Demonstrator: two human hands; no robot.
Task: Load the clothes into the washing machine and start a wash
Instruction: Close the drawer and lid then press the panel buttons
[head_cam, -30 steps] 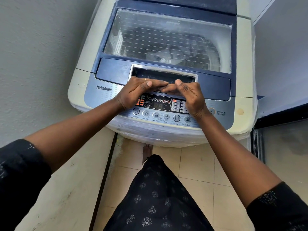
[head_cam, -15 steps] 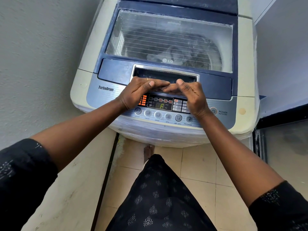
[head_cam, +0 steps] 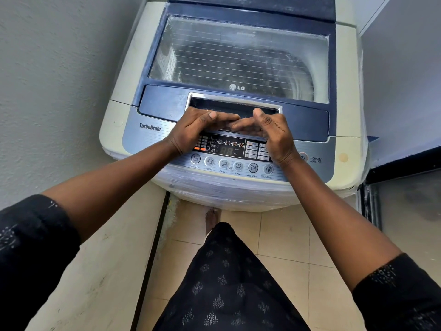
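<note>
- Washing machine (head_cam: 114,139), a cream and blue top-loader, stands on the tiled floor (head_cam: 284,237) against the wall (head_cam: 59,80), straight ahead of the person.
- Neither grip holds anything. The left hand (head_cam: 198,132) lies flat with fingers straight and together, pointing right. The right hand (head_cam: 274,136) mirrors it, fingers straight and pointing left.
- The fingertips of both hands meet in the middle, at the top edge of the control panel (head_cam: 226,151) and just below the handle recess (head_cam: 233,107) of the lid (head_cam: 162,101). Whether they press on the machine cannot be told.
- Both thumbs are raised, and both forearms reach forward from dark printed sleeves.
- The lid is down. Through its clear window (head_cam: 238,56) the tub shows only a dim, dark blur; what lies in it cannot be made out.
- Small orange lights (head_cam: 200,148) glow beside the left wrist, and a row of round buttons (head_cam: 231,164) runs below the hands.
- The power button (head_cam: 302,156) sits just right of the right wrist.
- A bare foot (head_cam: 211,218) shows at the machine's base.
</note>
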